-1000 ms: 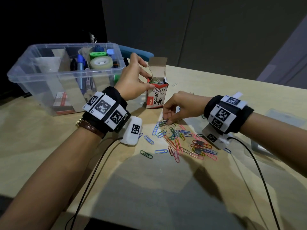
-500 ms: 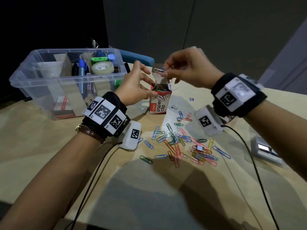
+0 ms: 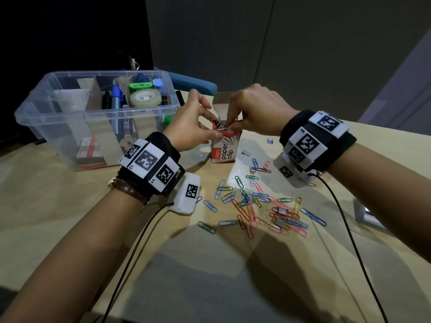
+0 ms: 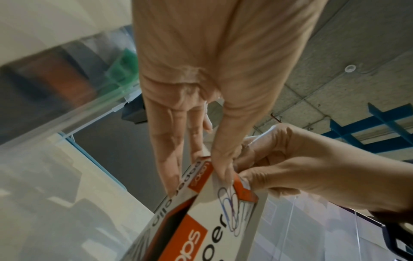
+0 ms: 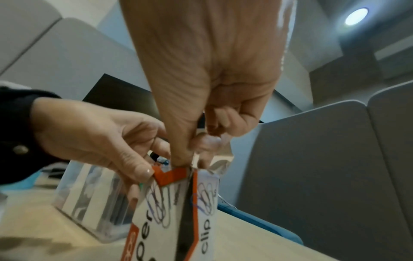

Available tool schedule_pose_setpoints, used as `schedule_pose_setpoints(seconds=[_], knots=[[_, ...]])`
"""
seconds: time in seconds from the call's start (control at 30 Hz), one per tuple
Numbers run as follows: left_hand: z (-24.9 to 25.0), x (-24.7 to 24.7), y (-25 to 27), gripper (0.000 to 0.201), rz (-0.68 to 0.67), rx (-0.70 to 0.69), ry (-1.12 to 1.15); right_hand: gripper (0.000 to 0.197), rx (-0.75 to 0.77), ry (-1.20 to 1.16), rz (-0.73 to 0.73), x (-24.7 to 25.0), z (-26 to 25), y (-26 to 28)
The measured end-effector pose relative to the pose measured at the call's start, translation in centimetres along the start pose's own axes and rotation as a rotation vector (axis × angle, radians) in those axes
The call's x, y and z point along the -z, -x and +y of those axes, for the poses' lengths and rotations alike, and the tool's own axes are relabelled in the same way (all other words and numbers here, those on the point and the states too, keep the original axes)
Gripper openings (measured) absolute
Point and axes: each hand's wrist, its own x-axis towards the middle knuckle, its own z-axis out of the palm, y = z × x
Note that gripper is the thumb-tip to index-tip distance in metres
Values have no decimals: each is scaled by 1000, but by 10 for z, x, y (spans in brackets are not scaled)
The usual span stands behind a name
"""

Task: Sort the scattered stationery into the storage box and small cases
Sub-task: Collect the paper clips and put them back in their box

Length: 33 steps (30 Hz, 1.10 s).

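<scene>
Both wrists wear black bands (image 3: 314, 138) with white square-coded tags; left adds a brown watch strap (image 3: 127, 188).

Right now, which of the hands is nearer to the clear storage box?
Left. The left hand grips the paper clip box right beside the clear storage box. The right hand is at the paper clip box's open top, on its far side from the storage box.

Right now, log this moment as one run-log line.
left hand: holds orange-and-white cardboard paper clip box | right hand: fingertips at box mouth, pushing clips in | coloured wire paper clips: many loose on wooden table
</scene>
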Motion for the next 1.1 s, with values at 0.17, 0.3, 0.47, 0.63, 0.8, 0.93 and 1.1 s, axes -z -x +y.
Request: schedule_pose_setpoints(seconds=[0.17,0.3,0.47,0.63,0.8,0.93,1.1], knots=[[2,0,0,56,-1,6,0,11,-75,-246,48,6,3,-1],[3,0,1,56,-6,9,-4,11,-87,-164,11,-1,-2,-2],[4,2,1,56,-5,17,-16,10,-86,-150,36,5,0,-2],[2,1,3,54,-11,-2,-27,17,255,-431,-13,16,-10,33],[2,0,2,55,-12,-6,-60,51,295,-320,-484,-39,-25,38],[3,1,3,54,-11,-7,-67,37,256,-439,-490,-56,-20,34],[3,1,2,53,-20,1,-76,14,187,-427,-510,-58,-16,42]])
